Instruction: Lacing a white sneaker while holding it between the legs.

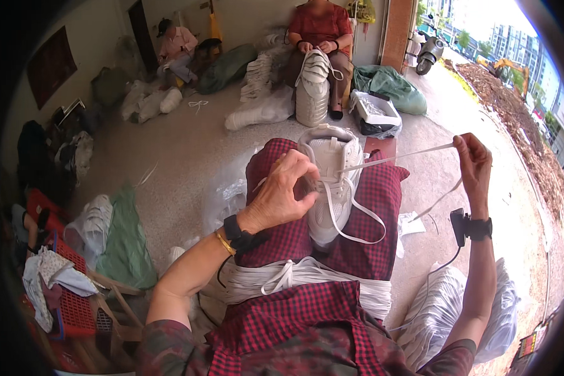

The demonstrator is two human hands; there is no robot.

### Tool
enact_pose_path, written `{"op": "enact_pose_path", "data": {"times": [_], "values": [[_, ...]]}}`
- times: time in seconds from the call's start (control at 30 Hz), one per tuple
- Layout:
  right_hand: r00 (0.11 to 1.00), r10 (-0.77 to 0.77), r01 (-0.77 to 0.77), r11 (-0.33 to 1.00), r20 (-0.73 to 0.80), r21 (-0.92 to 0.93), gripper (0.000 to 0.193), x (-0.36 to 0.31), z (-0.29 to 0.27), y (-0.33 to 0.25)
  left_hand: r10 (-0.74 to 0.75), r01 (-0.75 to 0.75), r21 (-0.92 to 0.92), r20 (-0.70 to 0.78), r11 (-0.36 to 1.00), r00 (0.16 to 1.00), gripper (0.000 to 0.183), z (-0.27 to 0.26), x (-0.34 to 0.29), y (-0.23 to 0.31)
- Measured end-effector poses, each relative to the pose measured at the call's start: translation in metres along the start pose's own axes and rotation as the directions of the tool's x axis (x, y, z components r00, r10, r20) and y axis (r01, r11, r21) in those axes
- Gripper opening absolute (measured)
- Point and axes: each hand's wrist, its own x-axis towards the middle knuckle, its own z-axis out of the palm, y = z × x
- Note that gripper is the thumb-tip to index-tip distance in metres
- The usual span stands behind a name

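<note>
A white sneaker (324,216) stands between my thighs, its toe toward me and its tongue facing up. My left hand (285,188) curls against the shoe's left side; its thumb and index tips are apart, and the other fingers are partly hidden. Out to the right, my raised right hand (474,156) pinches a flat white shoelace (407,155), which runs taut from the eyelets. The lace's tail hangs below that hand. Another length of the lace loops loosely over the shoe's right side. A bundle of white laces (307,282) lies across my lap on a red checked apron (282,326).
Opposite me a person in red (319,28) handles laces on stacked shoes (313,94). Another person (178,47) sits at back left. White bagged shoe parts (435,307) lie at my right. A red crate (75,288) and green sack (128,241) are at left.
</note>
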Motion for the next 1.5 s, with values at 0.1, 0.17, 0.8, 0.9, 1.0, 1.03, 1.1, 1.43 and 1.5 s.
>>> {"op": "enact_pose_path", "data": {"times": [0.1,0.17,0.8,0.9,1.0,1.03,1.1,1.43,1.5], "values": [[0.969,0.162,-0.133,0.979,0.186,-0.157,0.033,-0.007,0.013,0.016,-0.052,0.058,0.101,-0.065,0.993,0.997,0.019,-0.006,0.002,-0.008],[0.969,0.031,-0.005,0.994,0.244,-0.107,0.028,-0.009,0.024,0.021,-0.117,0.133,0.217,-0.084,0.967,0.990,0.016,-0.003,0.001,-0.010],[0.822,-0.345,0.311,0.938,0.452,0.151,0.011,-0.019,0.131,-0.072,0.016,0.330,0.665,-0.458,0.670,0.889,0.007,-0.150,-0.051,-0.119],[0.819,-0.388,0.348,0.922,0.423,0.171,0.012,-0.018,0.132,-0.068,-0.080,0.482,0.660,-0.541,0.576,0.837,0.009,-0.170,-0.063,-0.140],[0.833,-0.261,0.162,0.958,0.487,0.237,0.017,-0.017,0.127,-0.076,-0.149,0.518,0.655,-0.533,0.550,0.833,0.012,-0.161,-0.067,-0.150],[0.843,-0.237,0.113,0.956,0.483,0.272,0.020,-0.018,0.125,-0.074,-0.158,0.485,0.672,-0.488,0.560,0.859,0.014,-0.147,-0.057,-0.138],[0.845,-0.220,0.068,0.948,0.487,0.310,0.023,-0.019,0.122,-0.077,-0.115,0.415,0.589,-0.478,0.694,0.871,0.022,-0.114,-0.046,-0.114],[0.757,-0.323,0.350,0.934,0.568,0.065,0.013,-0.044,0.123,-0.089,-0.123,0.148,0.220,-0.123,0.964,0.985,0.016,-0.014,0.007,-0.019],[0.759,-0.350,0.373,0.925,0.549,0.073,0.016,-0.039,0.128,-0.087,-0.165,0.188,0.293,-0.102,0.937,0.981,0.013,-0.011,0.005,-0.011]]}}
